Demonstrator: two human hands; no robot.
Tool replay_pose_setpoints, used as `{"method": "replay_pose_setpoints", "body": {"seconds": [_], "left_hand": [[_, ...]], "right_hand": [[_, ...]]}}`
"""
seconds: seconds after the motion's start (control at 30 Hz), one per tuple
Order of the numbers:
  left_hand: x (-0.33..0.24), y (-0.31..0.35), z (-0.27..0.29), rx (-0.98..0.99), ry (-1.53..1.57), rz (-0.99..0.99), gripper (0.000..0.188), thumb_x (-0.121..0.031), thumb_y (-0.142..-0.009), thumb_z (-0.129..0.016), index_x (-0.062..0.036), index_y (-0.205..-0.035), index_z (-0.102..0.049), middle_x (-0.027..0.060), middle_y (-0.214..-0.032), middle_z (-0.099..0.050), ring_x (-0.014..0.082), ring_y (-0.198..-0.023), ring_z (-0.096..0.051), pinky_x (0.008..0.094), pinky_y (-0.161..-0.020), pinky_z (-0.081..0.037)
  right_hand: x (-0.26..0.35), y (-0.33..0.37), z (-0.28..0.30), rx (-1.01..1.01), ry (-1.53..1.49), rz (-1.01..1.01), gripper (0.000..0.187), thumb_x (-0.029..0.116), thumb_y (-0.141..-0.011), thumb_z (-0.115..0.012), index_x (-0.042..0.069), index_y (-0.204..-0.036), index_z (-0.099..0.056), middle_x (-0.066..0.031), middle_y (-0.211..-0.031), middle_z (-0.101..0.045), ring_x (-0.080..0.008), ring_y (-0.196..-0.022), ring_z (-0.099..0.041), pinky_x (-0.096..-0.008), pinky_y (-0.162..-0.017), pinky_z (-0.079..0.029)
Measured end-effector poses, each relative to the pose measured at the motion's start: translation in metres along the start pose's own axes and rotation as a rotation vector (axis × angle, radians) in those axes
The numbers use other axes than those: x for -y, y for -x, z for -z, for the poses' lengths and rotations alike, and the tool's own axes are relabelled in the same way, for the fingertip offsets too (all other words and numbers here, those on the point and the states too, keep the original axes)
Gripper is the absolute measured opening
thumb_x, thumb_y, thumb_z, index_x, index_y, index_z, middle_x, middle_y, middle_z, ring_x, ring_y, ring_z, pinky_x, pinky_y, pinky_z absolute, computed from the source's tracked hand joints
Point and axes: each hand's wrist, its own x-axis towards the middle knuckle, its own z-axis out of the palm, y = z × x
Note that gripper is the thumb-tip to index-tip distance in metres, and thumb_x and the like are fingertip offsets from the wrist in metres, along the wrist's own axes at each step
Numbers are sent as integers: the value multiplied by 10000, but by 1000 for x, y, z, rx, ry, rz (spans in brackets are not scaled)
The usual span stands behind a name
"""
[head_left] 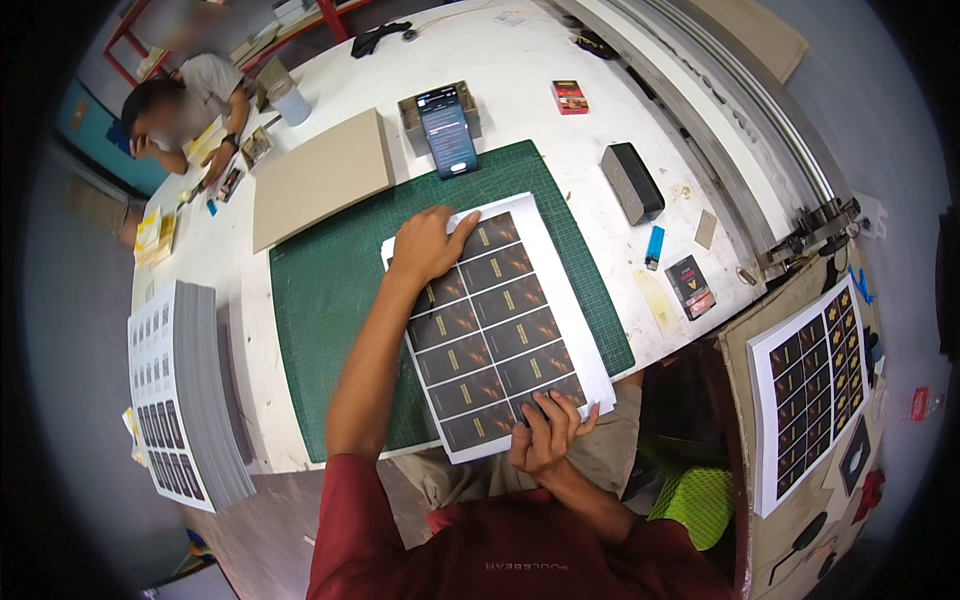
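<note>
A stack of white printed sheets [492, 345] with rows of dark card-like panels lies slightly tilted on a green cutting mat [330, 330], its near end reaching past the table's front edge. At the stack's far left corner, my left hand [430, 246] grips the edge, thumb across the top sheet and fingers bent at the rim. My right hand [550, 432] holds the near right edge with curled fingers; its thumb is partly hidden. The sheets at the right side are slightly fanned out, with white margins showing.
Beyond the mat lie a grey-brown board [325, 180] and a phone [447, 130] propped on a box. A black block [632, 183], blue lighter [654, 247] and small packs stand right. Paper stacks flank me, left [215, 390] and right [762, 430]. Another person [205, 90] sits far left.
</note>
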Motion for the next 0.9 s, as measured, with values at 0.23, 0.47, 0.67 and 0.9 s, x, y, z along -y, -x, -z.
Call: {"method": "replay_pose_setpoints", "body": {"seconds": [0.23,0.47,0.67,0.9], "left_hand": [[-4,0,-11,-103,-97,14,634,-584,-958,-551,31,-902,-697,248,-908,-710,423,-860,-695,508,-809,-525],[10,-4,-15,-134,-58,130,613,-586,-979,-505,-35,-1199,-657,250,-799,-708,456,-803,-694,526,-762,-533],[4,-16,-25,-40,-167,163,644,-559,-1012,-445,-300,-1588,-322,277,-1435,-504,428,-1371,-454,648,-1151,-222],[28,-36,-27,73,-324,99,619,-492,-1025,-431,-305,-1596,-282,250,-1444,-512,401,-1389,-451,713,-1162,-155]], "right_hand": [[-2,-12,-22,-121,-5,-94,341,292,-917,-476,45,-895,-710,-149,-1083,-678,-336,-1168,-530,-664,-1166,-77],[2,-13,-11,0,26,-98,311,299,-904,-535,46,-930,-714,-134,-1106,-676,-322,-1180,-532,-633,-1175,-113],[1,-40,28,209,-52,-69,370,268,-827,-750,-12,-1061,-685,-157,-1164,-704,-296,-1129,-628,-533,-1137,-299],[-91,-97,204,-57,419,-240,322,114,-816,-779,17,-1105,-673,-164,-1030,-703,-357,-978,-659,-491,-1026,-423]]}}
